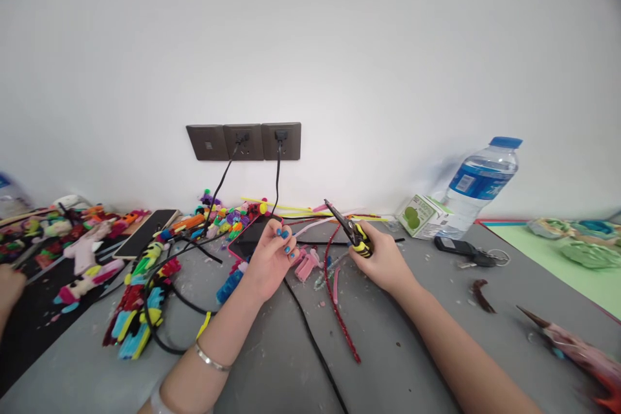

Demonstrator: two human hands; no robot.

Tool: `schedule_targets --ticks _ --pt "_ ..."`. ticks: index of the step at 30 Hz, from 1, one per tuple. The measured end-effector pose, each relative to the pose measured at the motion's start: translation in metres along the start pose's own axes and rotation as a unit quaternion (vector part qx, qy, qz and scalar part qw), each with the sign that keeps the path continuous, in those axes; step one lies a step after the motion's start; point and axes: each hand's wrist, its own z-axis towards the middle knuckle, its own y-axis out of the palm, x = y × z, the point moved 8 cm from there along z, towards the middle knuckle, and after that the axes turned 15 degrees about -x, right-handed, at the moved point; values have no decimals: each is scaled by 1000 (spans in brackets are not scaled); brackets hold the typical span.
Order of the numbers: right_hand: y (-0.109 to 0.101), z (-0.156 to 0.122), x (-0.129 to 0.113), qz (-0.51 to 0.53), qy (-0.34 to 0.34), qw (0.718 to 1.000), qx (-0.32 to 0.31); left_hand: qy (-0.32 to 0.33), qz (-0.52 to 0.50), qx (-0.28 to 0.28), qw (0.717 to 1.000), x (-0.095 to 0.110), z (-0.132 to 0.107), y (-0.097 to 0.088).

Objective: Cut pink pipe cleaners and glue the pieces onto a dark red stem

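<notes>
My left hand is raised over the table, its fingers curled together in a pinch. A pale pink pipe cleaner runs right from beside these fingertips; whether they grip it, I cannot tell. My right hand is closed around long-nose pliers with yellow and black handles, jaws pointing up and left. Under and between my hands lie a dark red glittery pipe cleaner, a small pink fuzzy figure and a short pink piece. A blue fuzzy piece lies left of my left wrist.
Black cables cross the table from the wall sockets. Colourful pipe-cleaner figures and a phone lie left. To the right are a juice carton, water bottle, keys and pointed tool. Another person's hand shows far left.
</notes>
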Motion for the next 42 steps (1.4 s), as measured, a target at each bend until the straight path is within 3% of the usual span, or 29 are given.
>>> schedule_targets --ticks 9,27,35,42 --pt "-4 0 9 11 42 999 25 -9 -20 3 1000 -2 0 -4" --pt "-2 1 6 6 27 1000 4 -16 -26 -7 999 -3 0 -2" --pt "8 1 -4 3 -23 998 -58 -31 10 39 999 -10 0 -10" --pt "15 0 -17 -16 -49 993 -104 -46 118 25 992 -16 -1 -12"
